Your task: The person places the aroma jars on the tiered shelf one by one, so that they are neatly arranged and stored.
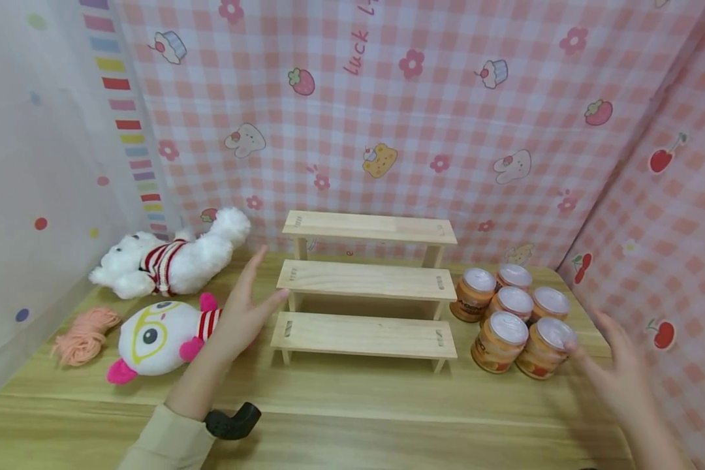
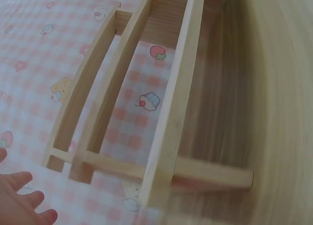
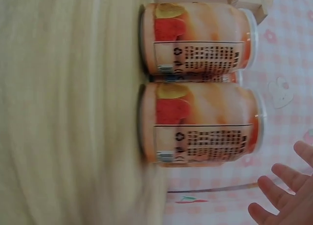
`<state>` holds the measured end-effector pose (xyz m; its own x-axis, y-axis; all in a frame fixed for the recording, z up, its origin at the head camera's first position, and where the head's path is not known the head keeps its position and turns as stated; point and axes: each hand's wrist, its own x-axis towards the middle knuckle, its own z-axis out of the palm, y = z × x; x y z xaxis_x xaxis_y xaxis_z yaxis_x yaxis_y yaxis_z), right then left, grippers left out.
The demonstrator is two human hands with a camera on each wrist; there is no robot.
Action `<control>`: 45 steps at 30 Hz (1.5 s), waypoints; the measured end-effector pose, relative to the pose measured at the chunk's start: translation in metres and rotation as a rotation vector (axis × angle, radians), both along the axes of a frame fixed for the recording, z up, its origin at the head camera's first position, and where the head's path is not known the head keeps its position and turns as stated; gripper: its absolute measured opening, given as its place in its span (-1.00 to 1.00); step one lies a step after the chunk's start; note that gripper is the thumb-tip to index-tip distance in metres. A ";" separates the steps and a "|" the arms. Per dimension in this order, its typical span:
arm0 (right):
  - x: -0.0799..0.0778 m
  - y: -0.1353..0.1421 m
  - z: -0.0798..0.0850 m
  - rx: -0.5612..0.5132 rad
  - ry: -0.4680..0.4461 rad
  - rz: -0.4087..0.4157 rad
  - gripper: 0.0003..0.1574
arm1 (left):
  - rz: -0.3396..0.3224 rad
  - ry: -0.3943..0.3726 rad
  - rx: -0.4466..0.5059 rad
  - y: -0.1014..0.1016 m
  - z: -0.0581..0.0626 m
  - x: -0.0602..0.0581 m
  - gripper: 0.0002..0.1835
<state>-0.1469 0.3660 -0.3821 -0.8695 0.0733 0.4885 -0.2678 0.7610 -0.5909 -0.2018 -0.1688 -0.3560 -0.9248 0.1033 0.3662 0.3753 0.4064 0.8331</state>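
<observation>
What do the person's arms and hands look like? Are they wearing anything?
The left hand and right hand are bare, without gloves. The left arm has a plain beige sleeve, with a black curved piece sticking out at the wrist. The right forearm looks mostly bare.

Pink-checked backdrop [image 1: 352, 111], strawberry-, cupcake- and flower-printed. Right-hand cloth [image 1: 681, 241] likewise checked, cherry-printed. Left-hand sheet [image 1: 12, 143] whitish, colour-dotted. Wood-grain surface [image 1: 352, 398] below. Light soft.
</observation>
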 end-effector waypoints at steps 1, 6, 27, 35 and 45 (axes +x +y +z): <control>0.000 0.000 -0.003 -0.011 0.000 -0.009 -0.19 | 0.004 -0.009 0.010 0.002 -0.001 -0.002 -0.15; -0.003 0.000 -0.013 -0.056 -0.035 -0.044 -0.15 | 0.026 -0.050 0.058 0.012 -0.008 -0.010 -0.11; -0.014 0.001 -0.045 -0.253 -0.083 0.107 -0.07 | 0.078 -0.209 0.341 0.033 -0.025 -0.028 -0.06; -0.014 -0.004 -0.048 -0.265 -0.110 0.084 -0.09 | 0.102 -0.207 0.381 0.037 -0.024 -0.027 -0.16; -0.012 -0.004 -0.052 -0.281 -0.094 0.030 -0.22 | 0.146 -0.149 0.417 0.039 -0.048 -0.040 -0.29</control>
<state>-0.1591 0.3616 -0.4339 -0.9137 0.1678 0.3700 -0.2218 0.5570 -0.8004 -0.2414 -0.1297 -0.4041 -0.9644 -0.1599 0.2105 0.2025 0.0650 0.9771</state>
